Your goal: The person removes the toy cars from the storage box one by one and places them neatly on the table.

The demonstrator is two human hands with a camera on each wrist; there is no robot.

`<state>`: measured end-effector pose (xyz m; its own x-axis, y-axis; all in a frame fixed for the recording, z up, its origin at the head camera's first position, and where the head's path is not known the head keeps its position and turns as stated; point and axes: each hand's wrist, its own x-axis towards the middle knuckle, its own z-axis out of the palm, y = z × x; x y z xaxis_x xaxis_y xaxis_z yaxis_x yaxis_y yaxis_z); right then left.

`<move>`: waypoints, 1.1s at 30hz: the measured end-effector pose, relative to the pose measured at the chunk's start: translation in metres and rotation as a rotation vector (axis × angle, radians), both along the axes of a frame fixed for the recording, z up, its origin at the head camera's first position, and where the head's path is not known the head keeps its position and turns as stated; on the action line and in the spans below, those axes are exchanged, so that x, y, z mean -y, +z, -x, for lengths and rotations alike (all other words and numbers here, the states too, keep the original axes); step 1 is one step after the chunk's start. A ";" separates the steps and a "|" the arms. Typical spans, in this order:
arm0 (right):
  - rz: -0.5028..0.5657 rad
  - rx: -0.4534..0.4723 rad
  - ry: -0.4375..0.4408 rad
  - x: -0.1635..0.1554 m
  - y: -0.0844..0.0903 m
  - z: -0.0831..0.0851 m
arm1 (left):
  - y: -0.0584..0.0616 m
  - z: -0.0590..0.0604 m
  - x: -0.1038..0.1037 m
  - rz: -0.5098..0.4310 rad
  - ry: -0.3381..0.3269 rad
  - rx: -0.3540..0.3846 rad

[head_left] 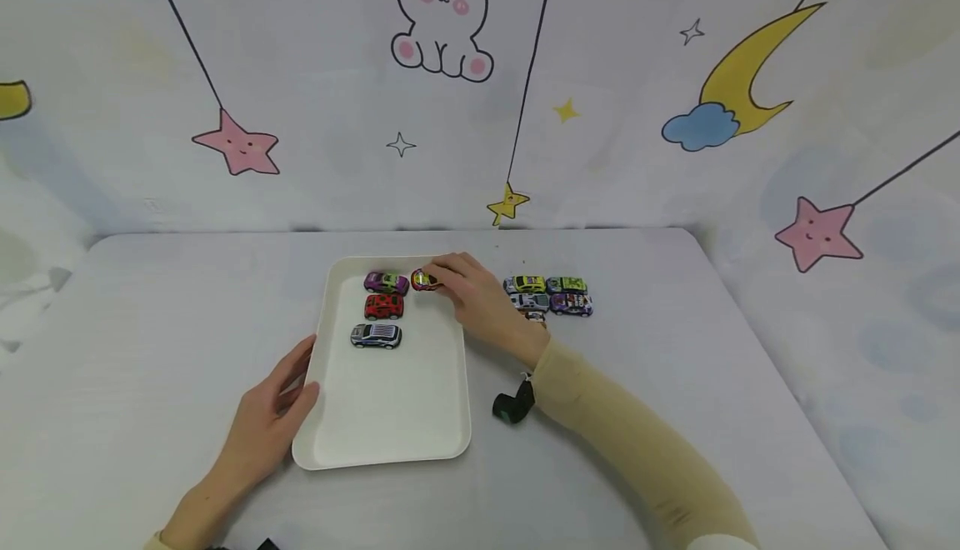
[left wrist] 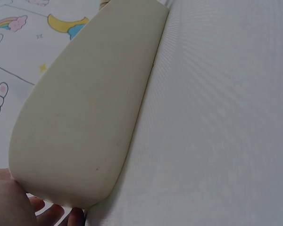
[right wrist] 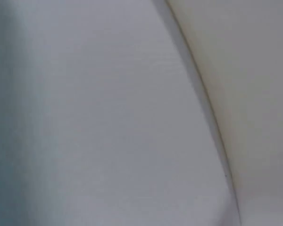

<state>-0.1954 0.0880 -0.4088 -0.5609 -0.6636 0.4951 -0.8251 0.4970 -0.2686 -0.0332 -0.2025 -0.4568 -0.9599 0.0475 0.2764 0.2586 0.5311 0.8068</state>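
A white tray (head_left: 390,408) lies on the table with three toy cars inside: a purple-and-green toy car (head_left: 386,283), a red toy car (head_left: 383,307) and a silver toy car (head_left: 377,336). At the tray's far right part, my right hand (head_left: 480,300) pinches a red-and-yellow toy car (head_left: 424,280), partly hidden by the fingers. My left hand (head_left: 268,417) grips the tray's left side, thumb at the rim. In the left wrist view, fingers (left wrist: 49,215) curl at the tray wall (left wrist: 80,117). The right wrist view does not show the right hand's fingers.
Right of the tray stand several toy cars in close rows, among them a yellow toy car (head_left: 525,284) and a purple toy car (head_left: 572,304); the right wrist partly covers one. A black device (head_left: 513,407) sits at the right forearm. A patterned cloth (head_left: 337,117) hangs behind.
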 end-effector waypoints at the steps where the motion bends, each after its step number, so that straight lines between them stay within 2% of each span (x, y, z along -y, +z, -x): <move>1: 0.019 0.001 0.009 -0.001 0.001 -0.001 | 0.001 0.000 0.000 0.002 0.002 0.002; 8: 0.051 0.020 0.029 -0.013 0.004 -0.006 | 0.002 -0.001 0.000 0.010 0.005 0.006; 16: 0.055 0.061 0.012 -0.027 0.004 -0.012 | 0.002 0.000 0.000 0.012 0.007 0.003; 25: 0.070 0.039 0.000 -0.046 -0.003 -0.013 | 0.002 0.000 -0.001 0.017 0.014 -0.001; 33: 0.052 0.065 -0.037 -0.064 -0.004 -0.018 | 0.002 0.000 -0.001 0.004 0.008 -0.007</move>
